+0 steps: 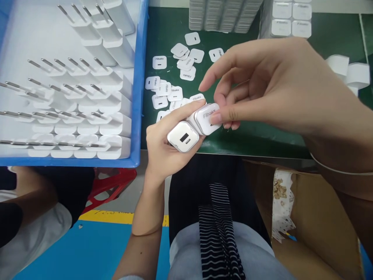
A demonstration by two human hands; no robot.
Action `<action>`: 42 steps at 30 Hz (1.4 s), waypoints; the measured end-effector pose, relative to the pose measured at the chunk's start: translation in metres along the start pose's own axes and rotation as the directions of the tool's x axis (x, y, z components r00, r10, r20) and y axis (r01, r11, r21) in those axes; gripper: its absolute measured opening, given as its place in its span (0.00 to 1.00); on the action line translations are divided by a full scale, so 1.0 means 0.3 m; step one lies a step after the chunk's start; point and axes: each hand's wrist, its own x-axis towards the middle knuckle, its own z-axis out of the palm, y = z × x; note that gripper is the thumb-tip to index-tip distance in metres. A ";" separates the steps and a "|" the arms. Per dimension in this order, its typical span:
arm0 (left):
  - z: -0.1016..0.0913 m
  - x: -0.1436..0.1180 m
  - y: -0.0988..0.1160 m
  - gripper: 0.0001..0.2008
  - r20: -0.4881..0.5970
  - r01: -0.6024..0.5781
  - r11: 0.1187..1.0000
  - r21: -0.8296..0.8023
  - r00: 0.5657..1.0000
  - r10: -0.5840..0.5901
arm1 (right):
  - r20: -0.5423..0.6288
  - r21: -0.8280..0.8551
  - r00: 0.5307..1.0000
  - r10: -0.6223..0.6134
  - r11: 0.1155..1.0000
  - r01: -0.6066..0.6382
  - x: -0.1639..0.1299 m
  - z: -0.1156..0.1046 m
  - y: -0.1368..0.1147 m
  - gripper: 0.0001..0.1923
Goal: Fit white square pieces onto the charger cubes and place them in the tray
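Taking the blue tray as landmark: its right wall stands as a barrier, and the pins of the white chargers inside it stick up closely. Just right of the tray, loose white stickers cover the green mat. Far right of the tray, the mat lies bare. Stacked white boxes block the back.

A dark green table fills the top of the view. A blue plastic tray sits on its left side. Below the table edge, the floor is bright blue with a yellow line across it and a grey strip above that. A red plastic stool stands under the tray. A brown cardboard box sits open on the right.
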 end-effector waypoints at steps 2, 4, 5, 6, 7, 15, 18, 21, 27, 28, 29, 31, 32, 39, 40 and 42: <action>-0.004 0.000 -0.003 0.22 0.021 -0.013 1.000 0.028 1.000 0.013 | 0.009 0.014 1.000 -0.005 1.000 0.005 -0.001 -0.001 0.002 0.16; -0.007 -0.001 -0.007 0.22 0.032 -0.015 0.999 0.045 0.999 0.013 | 0.027 0.027 0.999 -0.029 0.999 0.028 -0.002 -0.004 0.003 0.16; -0.008 -0.001 -0.009 0.22 0.035 -0.016 0.998 0.053 0.999 0.015 | 0.033 0.028 0.999 -0.034 0.999 0.033 -0.002 -0.005 0.003 0.16; -0.009 -0.001 -0.010 0.22 0.038 -0.020 0.998 0.060 0.999 0.018 | 0.033 0.026 0.999 -0.036 0.999 0.035 -0.002 -0.006 0.003 0.15; -0.009 -0.001 -0.012 0.22 0.039 -0.026 0.998 0.065 0.999 0.023 | 0.033 0.023 0.999 -0.032 0.999 0.031 -0.001 -0.006 0.001 0.14; -0.001 0.003 -0.012 0.23 0.049 -0.058 0.997 0.044 0.997 0.056 | 0.032 0.004 0.999 0.004 1.000 -0.004 -0.003 -0.007 -0.006 0.15; -0.003 0.002 -0.012 0.23 0.047 -0.052 0.997 0.065 0.998 0.049 | 0.031 -0.018 0.999 0.014 1.000 -0.013 -0.004 -0.007 -0.008 0.16; -0.005 0.002 -0.014 0.22 0.046 -0.043 0.996 0.074 0.998 0.040 | 0.028 -0.042 0.999 0.020 0.999 -0.018 -0.005 -0.007 -0.007 0.16; 0.001 -0.002 -0.006 0.23 0.029 -0.012 0.998 0.062 1.000 0.010 | 0.022 -0.058 1.000 0.013 0.998 -0.012 -0.007 -0.008 -0.010 0.18; 0.004 -0.003 -0.002 0.22 0.015 0.021 0.998 0.060 1.000 -0.022 | 0.023 -0.062 1.000 0.020 0.998 -0.019 -0.008 -0.008 -0.012 0.18; 0.006 -0.004 0.001 0.22 0.007 0.047 0.997 0.058 0.999 -0.047 | 0.022 -0.066 0.999 0.028 0.997 -0.026 -0.008 -0.007 -0.015 0.18; 0.009 -0.004 0.005 0.21 0.000 0.048 0.997 0.053 0.999 -0.048 | 0.021 -0.072 0.999 0.035 0.997 -0.034 -0.006 -0.006 -0.020 0.18; 0.009 -0.002 0.004 0.21 0.007 0.030 0.998 0.053 1.000 -0.031 | 0.017 -0.081 0.999 0.041 0.996 -0.039 -0.004 -0.005 -0.022 0.18; -0.012 0.005 -0.019 0.21 0.069 -0.047 0.999 0.006 0.997 0.046 | 0.120 -0.007 0.987 0.105 0.994 -0.105 0.019 -0.012 0.025 0.17; -0.014 0.004 -0.020 0.22 0.068 -0.050 0.999 -0.013 0.996 0.051 | 0.162 0.051 0.982 0.096 0.993 -0.105 0.022 -0.015 0.036 0.16; -0.016 0.001 -0.018 0.24 0.060 -0.051 0.998 -0.030 0.997 0.053 | 0.238 0.155 0.969 0.065 0.982 -0.104 0.026 -0.021 0.052 0.13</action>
